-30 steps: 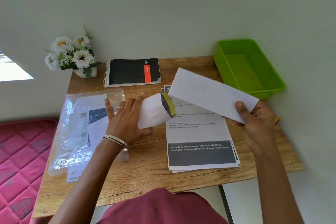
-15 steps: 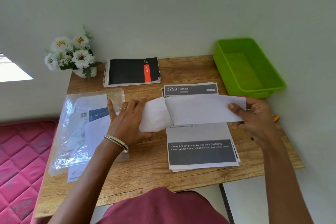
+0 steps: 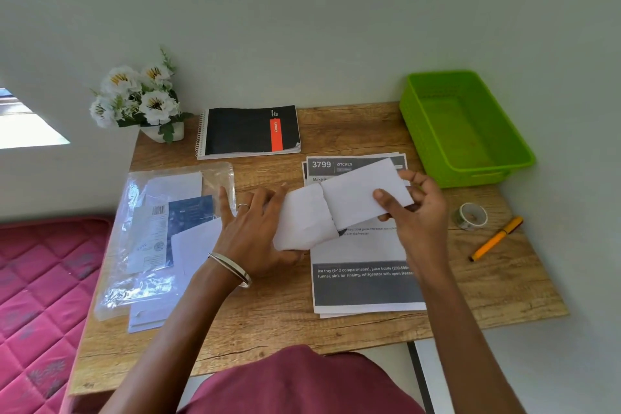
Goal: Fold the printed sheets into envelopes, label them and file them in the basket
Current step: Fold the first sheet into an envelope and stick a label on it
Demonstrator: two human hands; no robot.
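Furthest to the left of the hands lies a clear plastic packet of envelopes (image 3: 158,239) on the wooden surface (image 3: 282,329), with a pot of white flowers (image 3: 141,101) and a black spiral notebook (image 3: 250,131) beyond it.

The left hand (image 3: 255,232) grips the white envelope (image 3: 304,218), its fingers wrapped around the closed end while the open mouth faces right. The right hand (image 3: 416,212) pinches the folded sheet (image 3: 361,195) between thumb and fingers, and the sheet's left edge sits right at the envelope's mouth; whether it has entered yet I cannot tell. Both are held just above the stack of printed sheets (image 3: 363,279), which lies under and in front of the hands.

To the right of the right hand rest a roll of tape (image 3: 470,216) and an orange pen (image 3: 496,239), untouched. Beyond that hand stands the green basket (image 3: 420,118), with nothing visible inside.

Judging by this, the task is at an early stage: 1 sheet is folded and about to be enveloped, nothing has been labelled or filed, and several printed sheets remain in the stack. Sliding the sheet in, sealing, labelling with the pen and dropping it in the basket are all left.
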